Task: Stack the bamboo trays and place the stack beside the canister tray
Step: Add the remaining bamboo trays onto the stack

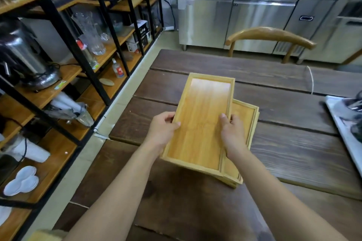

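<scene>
top bamboo tray (pixel 201 121) gripped between left hand (pixel 163 130) and right hand (pixel 232 133).

Top bamboo tray (pixel 199 123) skewed over lower bamboo trays (pixel 245 121), canister tray (pixel 344 135) far right

Both hands grip top tray (pixel 201 123) by its long sides, left hand (pixel 162 129) on left rim, right hand (pixel 232 133) on right rim, thumbs inside. It sits skewed over lower trays (pixel 244 121) on dark wood desk (pixel 293 143). Metal tray (pixel 344 133) at right edge, well apart; shelves (pixel 58 84) left, chair (pixel 270 35) beyond desk.
</scene>
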Available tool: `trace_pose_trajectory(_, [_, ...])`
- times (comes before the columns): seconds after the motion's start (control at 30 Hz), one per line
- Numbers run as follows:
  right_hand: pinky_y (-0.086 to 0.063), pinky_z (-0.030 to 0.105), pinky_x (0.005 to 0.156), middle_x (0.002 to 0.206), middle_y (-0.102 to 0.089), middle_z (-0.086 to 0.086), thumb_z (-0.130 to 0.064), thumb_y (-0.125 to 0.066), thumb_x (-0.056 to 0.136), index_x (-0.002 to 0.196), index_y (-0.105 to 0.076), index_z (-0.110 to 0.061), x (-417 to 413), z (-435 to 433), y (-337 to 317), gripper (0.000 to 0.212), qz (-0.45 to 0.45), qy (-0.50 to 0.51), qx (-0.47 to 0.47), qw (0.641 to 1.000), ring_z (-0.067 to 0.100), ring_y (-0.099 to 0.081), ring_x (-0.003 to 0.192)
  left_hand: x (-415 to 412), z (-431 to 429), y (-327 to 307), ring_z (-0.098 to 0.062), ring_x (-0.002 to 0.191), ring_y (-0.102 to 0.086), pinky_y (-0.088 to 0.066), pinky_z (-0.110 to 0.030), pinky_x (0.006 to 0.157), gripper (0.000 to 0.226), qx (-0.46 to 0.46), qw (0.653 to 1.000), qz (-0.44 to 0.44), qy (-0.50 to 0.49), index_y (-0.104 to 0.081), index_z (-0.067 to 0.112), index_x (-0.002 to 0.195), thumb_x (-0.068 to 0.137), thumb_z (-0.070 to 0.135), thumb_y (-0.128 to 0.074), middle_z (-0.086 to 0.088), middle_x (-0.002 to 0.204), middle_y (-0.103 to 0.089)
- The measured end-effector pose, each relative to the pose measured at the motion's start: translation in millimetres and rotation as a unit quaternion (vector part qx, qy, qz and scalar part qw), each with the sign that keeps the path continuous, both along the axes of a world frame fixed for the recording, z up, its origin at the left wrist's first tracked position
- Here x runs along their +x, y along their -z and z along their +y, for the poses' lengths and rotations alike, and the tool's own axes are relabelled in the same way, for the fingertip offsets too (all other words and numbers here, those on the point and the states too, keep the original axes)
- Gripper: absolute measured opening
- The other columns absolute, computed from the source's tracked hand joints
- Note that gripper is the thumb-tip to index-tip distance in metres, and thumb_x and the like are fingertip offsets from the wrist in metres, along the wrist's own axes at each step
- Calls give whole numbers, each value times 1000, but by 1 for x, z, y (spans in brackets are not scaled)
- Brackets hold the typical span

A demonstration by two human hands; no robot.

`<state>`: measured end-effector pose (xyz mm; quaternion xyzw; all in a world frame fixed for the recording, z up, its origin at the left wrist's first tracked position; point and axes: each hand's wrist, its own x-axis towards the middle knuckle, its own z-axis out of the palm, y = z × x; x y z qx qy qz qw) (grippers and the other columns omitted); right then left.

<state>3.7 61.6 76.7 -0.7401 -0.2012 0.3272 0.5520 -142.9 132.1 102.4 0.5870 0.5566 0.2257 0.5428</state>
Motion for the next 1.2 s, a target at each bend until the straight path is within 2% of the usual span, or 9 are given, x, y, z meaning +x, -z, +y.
trace_pose_trajectory(0.1, [-43,42,97,119,-57,7,-29,-36,97,124,-50,-8,32,-4,5,37,-14,77,-11,997,27,-53,109,24,-1,5,-11,96,-57,-51,-11,62,43,-23,994,-89,66,-55,8,131,90,-6,-55,1,111,-61])
trace_pose_trajectory(0.2, [-43,45,100,127,-57,9,-31,-37,96,128,-51,-6,53,-9,13,43,-27,125,-26,991,29,-53,116,39,0,21,-4,92,-62,-55,-14,71,54,-73,979,-146,122,-48,11,137,88,-11,-53,6,110,-63])
trace_pose_trajectory(0.33, [-40,32,80,109,-60,10,-23,-36,98,115,-59,0,66,-19,28,37,-59,144,-52,987,25,-54,98,58,1,38,-14,110,-58,-50,-24,89,53,-64,973,-121,186,-46,13,139,92,-10,-47,2,122,-59])
trace_pose_trajectory(0.57, [-45,42,84,110,-63,22,-25,-38,96,109,-59,5,68,-23,67,39,-36,139,-108,984,38,-57,102,64,-7,70,-20,128,-49,-43,-38,104,54,-81,974,-33,208,-38,24,144,97,-2,-40,3,138,-52])
trace_pose_trajectory(0.67, [-44,41,87,108,-60,14,-24,-36,97,114,-57,3,67,-26,74,38,-18,132,-114,985,30,-55,99,63,-10,78,-19,136,-40,-36,-44,111,57,-90,975,-25,203,-30,25,148,98,0,-40,4,150,-40])
trace_pose_trajectory(0.87, [-41,46,99,129,-55,14,-26,-35,98,129,-47,-4,65,-29,81,40,-23,100,-107,989,31,-51,117,62,-10,82,-16,135,-39,-38,-38,109,60,-83,977,-30,195,-28,24,148,96,-2,-43,2,152,-38])
trace_pose_trajectory(0.97, [-32,49,111,147,-40,4,-24,-37,97,145,-26,-17,61,-33,84,49,-19,71,-77,994,27,-38,134,60,-10,81,-8,121,-45,-41,-28,96,59,-80,975,-38,202,-30,22,147,95,0,-46,3,144,-45])
trace_pose_trajectory(1.03, [-30,52,112,150,-36,3,-25,-38,97,147,-20,-23,59,-37,86,54,2,67,-67,996,26,-35,136,59,-11,81,-10,120,-46,-43,-30,96,59,-90,975,-42,199,-29,25,148,96,4,-48,2,143,-45])
trace_pose_trajectory(1.2, [-39,52,105,140,-47,2,-22,-40,97,142,-29,-29,47,-52,86,48,64,58,-11,996,24,-48,124,59,-18,88,-22,126,-49,-39,-48,109,58,-138,974,-37,177,-29,34,147,97,12,-46,-1,144,-49])
